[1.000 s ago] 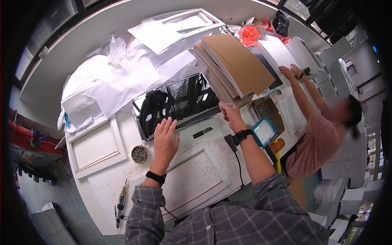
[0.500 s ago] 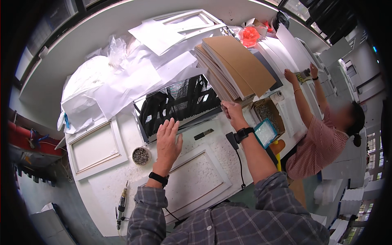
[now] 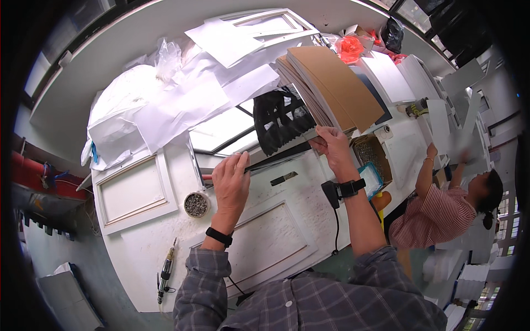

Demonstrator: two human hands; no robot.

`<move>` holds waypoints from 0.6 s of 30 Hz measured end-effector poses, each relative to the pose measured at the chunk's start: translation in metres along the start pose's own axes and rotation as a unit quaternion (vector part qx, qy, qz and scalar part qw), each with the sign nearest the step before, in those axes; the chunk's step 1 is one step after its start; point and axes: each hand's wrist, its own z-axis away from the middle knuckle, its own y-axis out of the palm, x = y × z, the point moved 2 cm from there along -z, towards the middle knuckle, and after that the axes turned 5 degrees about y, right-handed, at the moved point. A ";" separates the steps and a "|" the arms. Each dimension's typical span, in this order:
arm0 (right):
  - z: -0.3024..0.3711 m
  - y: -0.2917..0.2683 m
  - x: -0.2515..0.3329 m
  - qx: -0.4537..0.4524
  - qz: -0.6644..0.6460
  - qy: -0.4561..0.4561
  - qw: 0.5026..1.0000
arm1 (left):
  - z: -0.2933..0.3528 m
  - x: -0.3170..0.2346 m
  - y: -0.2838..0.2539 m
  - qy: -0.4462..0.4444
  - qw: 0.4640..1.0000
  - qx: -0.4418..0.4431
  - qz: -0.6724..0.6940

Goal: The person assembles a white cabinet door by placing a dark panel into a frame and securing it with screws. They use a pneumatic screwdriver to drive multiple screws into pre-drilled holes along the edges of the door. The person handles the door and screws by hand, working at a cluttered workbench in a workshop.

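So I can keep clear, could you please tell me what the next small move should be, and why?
Perhaps draw the mirror slightly nearer: the left hand and right hand are both at its near edge, and brown boards crowd its right end.

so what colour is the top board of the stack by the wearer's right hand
Brown; the top board shows best in the head view.

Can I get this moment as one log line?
left hand: at near edge of glossy panel | right hand: holding its right corner | nearby: brown boards, round cup
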 end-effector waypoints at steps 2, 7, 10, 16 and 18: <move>0.028 0.013 0.016 -0.002 0.021 -0.029 0.999 | -0.001 0.001 -0.004 0.006 0.998 -0.053 -0.023; 0.081 0.038 0.039 0.019 0.048 -0.069 0.996 | -0.001 0.008 -0.036 0.028 0.986 -0.158 -0.042; 0.117 0.044 0.064 0.062 0.045 -0.047 0.996 | -0.010 -0.004 -0.082 0.064 0.982 -0.174 -0.035; 0.177 0.001 0.070 0.104 0.316 -0.278 0.901 | 0.017 -0.063 -0.180 -0.024 0.997 -0.074 0.023; 0.182 -0.042 0.037 0.184 0.358 -0.053 0.914 | 0.035 -0.067 -0.195 -0.097 0.991 0.013 0.088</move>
